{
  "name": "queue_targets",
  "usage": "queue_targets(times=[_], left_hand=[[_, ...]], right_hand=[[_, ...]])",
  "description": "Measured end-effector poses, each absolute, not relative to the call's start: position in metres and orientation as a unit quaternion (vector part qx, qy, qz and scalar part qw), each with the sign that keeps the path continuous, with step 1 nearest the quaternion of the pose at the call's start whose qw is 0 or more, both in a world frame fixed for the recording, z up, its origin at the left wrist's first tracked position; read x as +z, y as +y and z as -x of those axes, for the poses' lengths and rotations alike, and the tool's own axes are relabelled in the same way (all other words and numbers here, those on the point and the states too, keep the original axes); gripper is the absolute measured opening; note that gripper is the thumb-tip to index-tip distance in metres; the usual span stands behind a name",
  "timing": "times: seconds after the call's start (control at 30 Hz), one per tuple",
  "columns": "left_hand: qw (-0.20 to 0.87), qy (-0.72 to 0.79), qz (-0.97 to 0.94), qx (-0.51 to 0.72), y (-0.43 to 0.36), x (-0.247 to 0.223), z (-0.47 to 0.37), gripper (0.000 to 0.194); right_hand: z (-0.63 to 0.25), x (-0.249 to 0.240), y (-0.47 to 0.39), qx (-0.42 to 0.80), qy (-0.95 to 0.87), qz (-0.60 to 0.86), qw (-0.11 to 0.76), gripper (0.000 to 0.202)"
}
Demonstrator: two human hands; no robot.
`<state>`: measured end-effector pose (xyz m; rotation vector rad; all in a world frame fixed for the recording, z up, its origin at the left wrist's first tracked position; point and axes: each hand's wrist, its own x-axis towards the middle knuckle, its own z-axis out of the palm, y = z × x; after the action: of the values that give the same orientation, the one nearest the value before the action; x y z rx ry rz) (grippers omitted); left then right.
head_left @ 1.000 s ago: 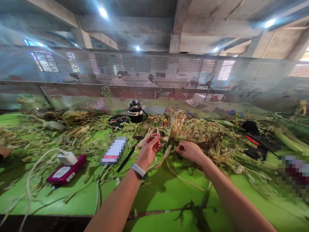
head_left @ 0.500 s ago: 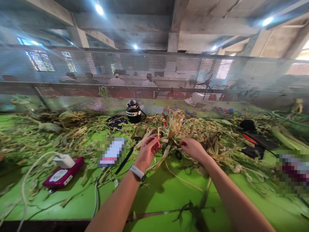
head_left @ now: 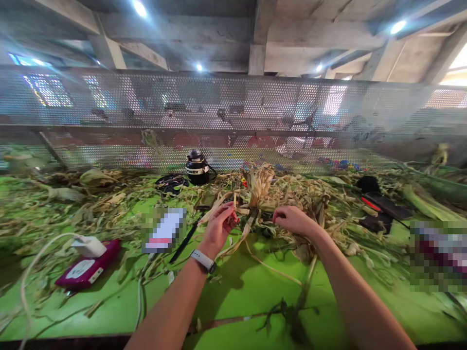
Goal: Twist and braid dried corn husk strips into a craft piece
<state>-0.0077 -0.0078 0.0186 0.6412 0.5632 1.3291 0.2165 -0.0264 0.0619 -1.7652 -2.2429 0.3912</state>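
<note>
My left hand, with a pale-banded watch on the wrist, is closed in a pinch. A narrow pale strip of dried husk sticks up from its fingertips. To the right, my right hand is closed with the fingers curled under, and what they hold, if anything, is hidden. Between the two hands stands a fanned bundle of dry husks, with long strips trailing from its base onto the green tabletop.
Dried husks litter the table. On the left are a purple power strip with a white plug and a blurred-out phone. A black jar stands before the perforated metal screen. A black object lies right.
The view has shifted slightly, so the scene sits further left. My right hand has moved a little to the right, away from the husk bundle. My left hand keeps its pinch on the strip.
</note>
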Motion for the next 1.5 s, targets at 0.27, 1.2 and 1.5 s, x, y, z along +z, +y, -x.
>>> queue_targets(times=[0.27,1.2,1.5], left_hand=[[0.709,0.255,-0.286,0.592,-0.008,0.019,0.007,0.023],[0.707,0.267,-0.318,0.573,-0.012,0.019,0.005,0.024],[0.708,0.267,-0.318,0.571,-0.012,0.018,0.005,0.026]], right_hand=[[-0.208,0.063,-0.033,0.117,-0.759,0.641,-0.019,0.027],[-0.214,0.069,-0.031,0.454,-0.702,0.483,0.261,0.016],[-0.221,0.070,-0.036,0.614,-0.560,0.320,0.454,0.021]])
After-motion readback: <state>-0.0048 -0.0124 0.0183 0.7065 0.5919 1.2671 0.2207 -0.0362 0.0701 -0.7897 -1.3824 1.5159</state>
